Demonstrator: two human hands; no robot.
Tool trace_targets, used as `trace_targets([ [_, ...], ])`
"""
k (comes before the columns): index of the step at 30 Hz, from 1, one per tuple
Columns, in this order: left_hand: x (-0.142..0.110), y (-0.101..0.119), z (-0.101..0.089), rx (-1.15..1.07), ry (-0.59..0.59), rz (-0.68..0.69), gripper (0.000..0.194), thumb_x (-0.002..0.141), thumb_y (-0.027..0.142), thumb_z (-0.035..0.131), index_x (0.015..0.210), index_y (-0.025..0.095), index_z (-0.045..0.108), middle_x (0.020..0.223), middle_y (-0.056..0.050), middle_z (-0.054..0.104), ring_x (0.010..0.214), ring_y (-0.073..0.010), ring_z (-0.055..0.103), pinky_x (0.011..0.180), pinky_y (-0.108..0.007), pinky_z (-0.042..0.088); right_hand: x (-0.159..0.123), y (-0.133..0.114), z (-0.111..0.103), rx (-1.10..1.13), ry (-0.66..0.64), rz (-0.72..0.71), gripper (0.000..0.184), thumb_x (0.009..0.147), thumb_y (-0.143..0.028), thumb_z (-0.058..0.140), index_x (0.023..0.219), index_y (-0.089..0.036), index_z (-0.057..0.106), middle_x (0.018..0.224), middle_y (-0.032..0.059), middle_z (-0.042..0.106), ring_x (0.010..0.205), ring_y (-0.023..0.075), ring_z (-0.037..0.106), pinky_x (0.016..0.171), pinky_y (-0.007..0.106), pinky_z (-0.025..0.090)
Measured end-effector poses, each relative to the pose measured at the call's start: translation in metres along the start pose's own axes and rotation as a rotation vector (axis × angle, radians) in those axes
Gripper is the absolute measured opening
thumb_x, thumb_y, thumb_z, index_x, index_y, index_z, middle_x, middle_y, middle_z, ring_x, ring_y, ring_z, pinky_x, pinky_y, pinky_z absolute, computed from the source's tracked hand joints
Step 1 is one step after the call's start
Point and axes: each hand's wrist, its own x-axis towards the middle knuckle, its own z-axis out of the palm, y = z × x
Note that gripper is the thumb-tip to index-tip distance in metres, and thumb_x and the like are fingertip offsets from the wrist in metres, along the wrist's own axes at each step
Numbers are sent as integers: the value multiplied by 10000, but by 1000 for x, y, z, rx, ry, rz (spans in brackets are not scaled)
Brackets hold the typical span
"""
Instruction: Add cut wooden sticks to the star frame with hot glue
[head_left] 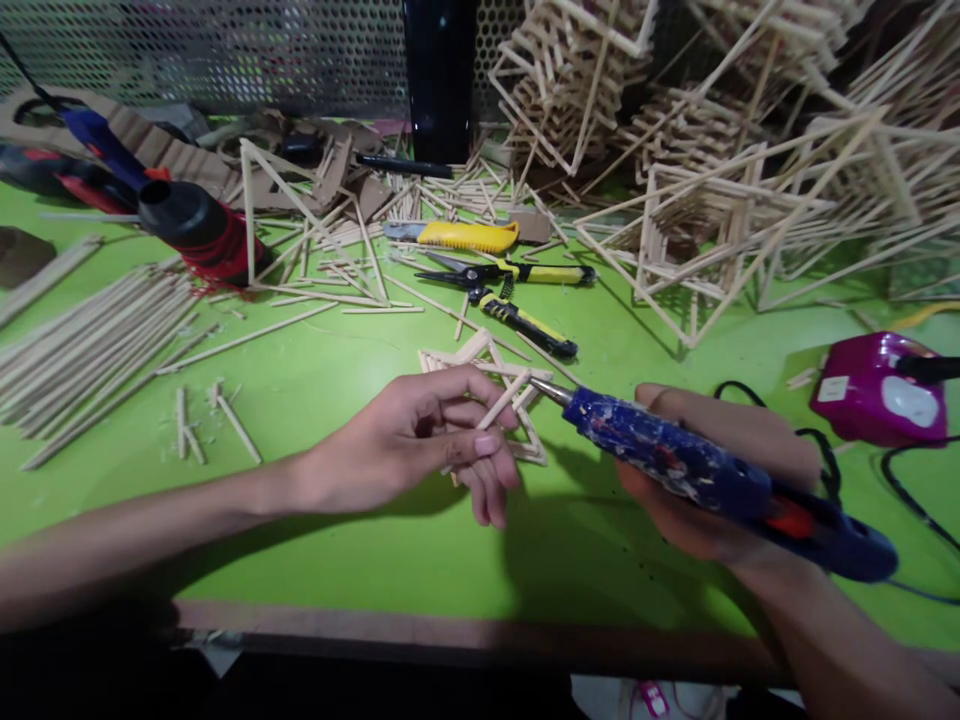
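1. Your left hand (420,430) pinched a short stick (504,401) between thumb and fingers at the center of the green table (300,560).
2. Your right hand (739,435), fingers wrapped around a blue glue gun (667,450), held its metal nozzle at the stick's far end, perhaps touching.
3. A star-shaped frame (474,346) sat partly behind your left hand.
4. Yellow-and-black pliers (525,322) and a yellow cutter (469,235) lay beyond; loose sticks (97,345) spread left.

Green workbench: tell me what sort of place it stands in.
Probably a small craft workshop: the right hand holds a glue-crusted hot glue gun, a yellow utility knife lies nearby, and lattice structures of thin wooden sticks crowd the back.
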Motion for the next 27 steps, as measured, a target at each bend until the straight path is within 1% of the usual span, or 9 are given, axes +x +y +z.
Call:
trace_targets([
  [2, -1, 1, 1, -11, -16, 0, 70, 998, 57, 507, 1025, 91, 563, 896, -94, 717, 747, -174, 761, 625, -260, 640, -1, 0, -2, -72, -26, 7, 254, 750, -150, 641, 668, -236, 417, 558, -54, 412, 457, 85, 380, 406, 243, 309],
  [4, -2, 3, 2, -12, -23, 5, 83, 1001, 53, 498, 1038, 88, 563, 895, -94, 717, 746, -172, 761, 621, -254, 638, -1, -2, -4, -129, -27, 7, 244, 776, -178, 628, 671, -246, 419, 549, -52, 437, 448, 96, 413, 406, 248, 340],
  [7, -3, 3, 1, 11, -2, 18, 77, 1007, 65, 495, 1044, 92, 557, 898, -97, 725, 738, -160, 756, 629, -248, 634, 0, -5, -6, -173, -9, 0, 291, 827, -237, 618, 660, -254, 380, 526, -58, 447, 428, 106, 437, 416, 259, 381],
  [9, -3, 1, 0, 22, 16, 16, 66, 1008, 78, 504, 1044, 97, 557, 901, -99, 729, 738, -159, 754, 636, -253, 635, 2, -7, -6, -187, -10, -7, 317, 842, -258, 622, 659, -254, 363, 507, -65, 431, 402, 100, 406, 400, 259, 364],
  [14, -1, -3, 0, -10, 21, -9, 56, 995, 88, 534, 1036, 90, 572, 896, -108, 727, 755, -186, 762, 651, -287, 650, 9, -10, -3, -102, -5, -8, 318, 811, -174, 637, 670, -252, 362, 497, -63, 437, 384, 102, 407, 377, 270, 328],
  [17, -1, -2, 1, -15, 19, -15, 59, 996, 85, 528, 1037, 92, 570, 896, -102, 727, 759, -180, 763, 661, -284, 656, 10, -12, -2, -87, 14, 11, 326, 827, -189, 615, 671, -259, 337, 490, -61, 416, 372, 116, 384, 358, 288, 322],
  [19, -1, -2, 1, -16, 16, -16, 65, 997, 72, 518, 1034, 91, 568, 893, -95, 725, 759, -171, 762, 663, -272, 657, 8, -13, -2, -112, 12, 19, 326, 848, -222, 604, 673, -261, 332, 493, -57, 413, 374, 122, 384, 358, 295, 321],
  [23, -1, -2, 0, -26, -10, 1, 67, 1001, 78, 514, 1039, 91, 566, 882, -89, 722, 734, -161, 759, 637, -247, 646, 4, -14, -4, -216, -10, 71, 285, 896, -271, 542, 700, -262, 335, 522, -55, 423, 400, 129, 415, 402, 296, 363],
  [27, -2, -3, -1, -25, -26, 10, 87, 1001, 93, 522, 1045, 100, 597, 885, -85, 724, 740, -165, 760, 625, -240, 635, 4, -10, -8, -219, -68, 17, 258, 837, -233, 599, 691, -262, 389, 515, -52, 425, 406, 126, 401, 395, 290, 353],
])
